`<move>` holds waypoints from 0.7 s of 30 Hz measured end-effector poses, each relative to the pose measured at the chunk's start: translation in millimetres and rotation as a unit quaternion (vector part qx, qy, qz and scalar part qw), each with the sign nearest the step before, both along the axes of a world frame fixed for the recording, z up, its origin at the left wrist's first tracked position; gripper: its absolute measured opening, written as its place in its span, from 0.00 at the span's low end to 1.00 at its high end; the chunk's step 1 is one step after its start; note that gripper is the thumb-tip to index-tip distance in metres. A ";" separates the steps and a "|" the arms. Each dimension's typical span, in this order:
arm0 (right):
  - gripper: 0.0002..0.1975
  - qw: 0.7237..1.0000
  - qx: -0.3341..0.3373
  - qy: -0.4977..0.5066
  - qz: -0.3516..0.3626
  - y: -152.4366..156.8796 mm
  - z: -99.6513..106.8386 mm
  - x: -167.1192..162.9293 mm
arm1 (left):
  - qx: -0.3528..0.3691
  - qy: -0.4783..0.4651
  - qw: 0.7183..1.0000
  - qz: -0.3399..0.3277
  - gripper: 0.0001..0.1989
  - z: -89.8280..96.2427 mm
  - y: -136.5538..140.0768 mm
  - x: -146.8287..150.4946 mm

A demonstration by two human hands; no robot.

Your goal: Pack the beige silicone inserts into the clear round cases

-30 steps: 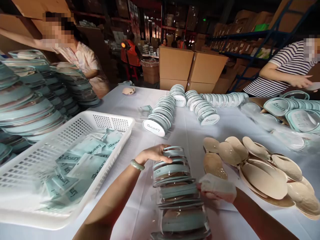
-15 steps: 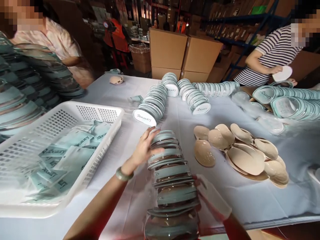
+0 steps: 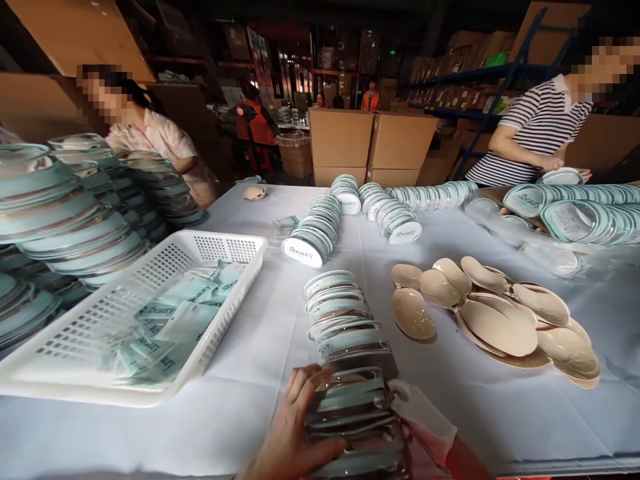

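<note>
A row of round clear plastic cases with pale green bands (image 3: 350, 363) runs along the table toward me, packed face to face on edge. My left hand (image 3: 300, 420) presses against the row's left side, fingers curled over it and thumb lower down. Opposite it, my right hand (image 3: 423, 417), in a white glove, grips the right side near the front; its fingertips are partly hidden by the cases. To the right lies a pile of glossy beige stick-on bra cups (image 3: 497, 327). Just beyond the row, another row of cases (image 3: 303, 252) shows a white "beauty" face.
A white plastic basket (image 3: 215, 360) with pale green packets (image 3: 193, 320) stands left. Tall stacks of cases (image 3: 75, 207) rise behind it. More cases (image 3: 585, 213) lie right, near a person in stripes (image 3: 535, 133). Cardboard boxes (image 3: 340, 137) stand beyond the table (image 3: 245, 427).
My left hand has come back toward me along the row, from its far end to its near part. My gloved right hand stays at the right side. The view has tilted up slightly.
</note>
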State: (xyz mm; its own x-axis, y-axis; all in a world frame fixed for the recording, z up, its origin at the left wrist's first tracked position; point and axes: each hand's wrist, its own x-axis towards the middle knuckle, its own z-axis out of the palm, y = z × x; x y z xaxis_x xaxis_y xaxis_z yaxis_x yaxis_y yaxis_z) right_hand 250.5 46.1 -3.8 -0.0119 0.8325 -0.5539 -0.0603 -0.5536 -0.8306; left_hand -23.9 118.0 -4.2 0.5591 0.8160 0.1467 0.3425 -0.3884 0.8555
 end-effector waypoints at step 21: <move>0.09 0.824 0.199 -0.422 0.322 56.1 104.1 -92.8 | -0.347 -0.036 0.905 -0.242 0.25 57.9 74.6 14.3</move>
State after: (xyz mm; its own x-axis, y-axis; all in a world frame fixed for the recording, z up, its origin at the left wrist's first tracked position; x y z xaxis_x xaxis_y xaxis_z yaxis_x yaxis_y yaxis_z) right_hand 157.7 102.2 100.3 -0.2723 0.9220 -0.2754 0.8316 0.0814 -0.5494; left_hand -9.6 192.6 53.7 0.8849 0.3878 -0.2581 0.2104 0.1616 0.9642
